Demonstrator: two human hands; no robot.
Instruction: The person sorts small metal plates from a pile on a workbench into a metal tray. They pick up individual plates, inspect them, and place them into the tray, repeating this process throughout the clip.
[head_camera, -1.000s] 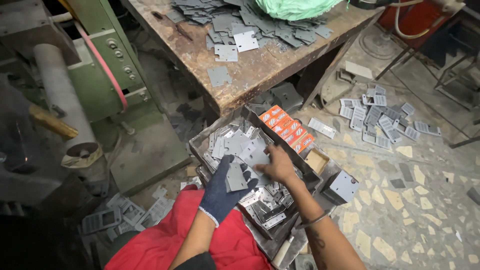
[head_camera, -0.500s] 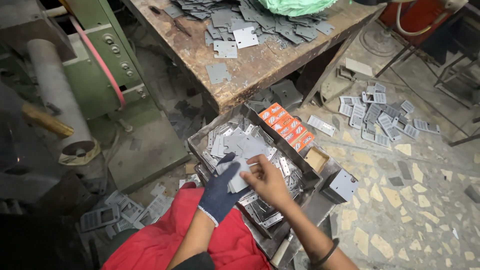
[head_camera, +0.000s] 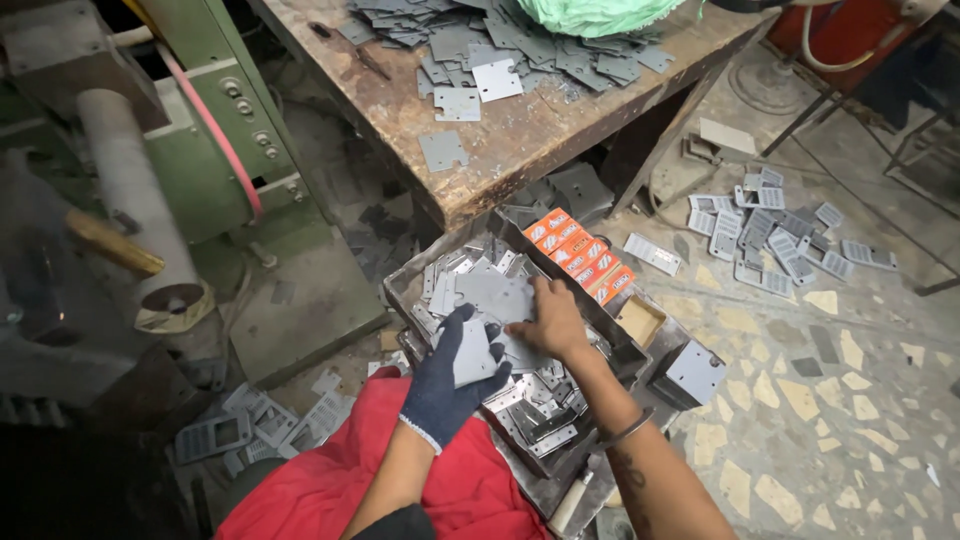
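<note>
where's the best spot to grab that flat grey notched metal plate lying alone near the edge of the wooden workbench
Probably the flat grey notched metal plate is best pinched at its straight side facing the worn wooden workbench edge, coming from the front. It lies flat and apart from the pile of grey plates, so a fingertip may have to lift or slide an edge first.

**Bare hand goes back into the tray**

The right hand (head_camera: 553, 322) has left the grey plate (head_camera: 472, 352) held in the gloved left hand (head_camera: 450, 385) and reached forward onto the plates heaped in the metal tray (head_camera: 405, 290).
</note>
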